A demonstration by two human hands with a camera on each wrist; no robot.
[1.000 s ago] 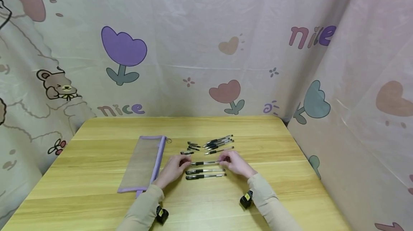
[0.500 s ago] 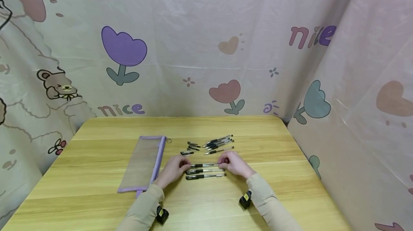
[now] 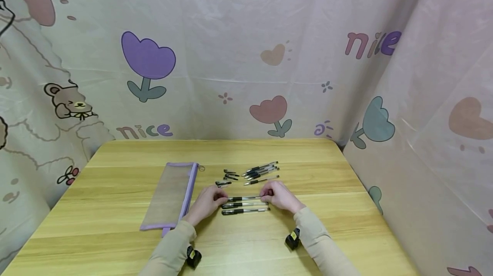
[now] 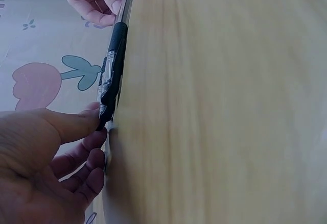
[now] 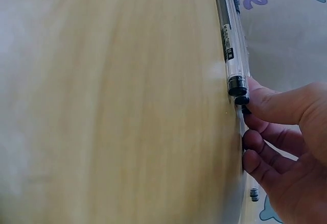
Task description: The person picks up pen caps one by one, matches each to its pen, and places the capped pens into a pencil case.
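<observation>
In the head view my left hand [image 3: 208, 202] pinches the left end of a capped gel pen [image 3: 242, 198], and my right hand [image 3: 282, 196] pinches its right end. The pen has a black grip and clear barrel. Just nearer to me, two more capped gel pens lie parallel to it, a middle pen [image 3: 246, 204] and a front pen [image 3: 245, 212]. In the left wrist view the left thumb and fingers are at the cap ends of the overlapping pens [image 4: 118, 40]. Black end plugs [image 5: 237, 86] show beside the right thumb in the right wrist view.
Several uncapped pens [image 3: 262, 171] lie behind my right hand, with several loose black caps [image 3: 231, 175] to their left. A mesh pouch with purple edging [image 3: 169, 194] lies flat on the wooden table [image 3: 115, 190] at left. A patterned curtain [image 3: 215, 62] encloses the back and sides.
Both hands have drawn the held pen slightly toward me, close to the other two capped pens. Over the last half second it has barely moved.
</observation>
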